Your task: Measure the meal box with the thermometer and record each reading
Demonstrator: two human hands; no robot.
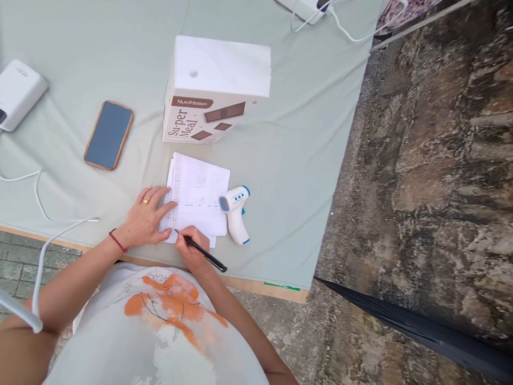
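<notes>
A stack of white printed papers [202, 184], with rows of handwriting down its left side, lies near the front edge of the table. My left hand [148, 216] rests on the papers' left margin, fingers spread. In my right hand [193, 247] is a black pen [205, 254], its tip touching the sheet near the lower left. A white and blue infrared thermometer [235, 214] lies at the papers' right edge. Behind the papers stands a white NutriMotion box [218, 80].
A phone [108, 135] in a brown case lies left of the box. Further left is a white power bank [20, 93] with a white cable [38, 187]. Another white device [308, 9] with a cable sits at the far edge. Beyond the table's right edge is a stone wall [433, 160].
</notes>
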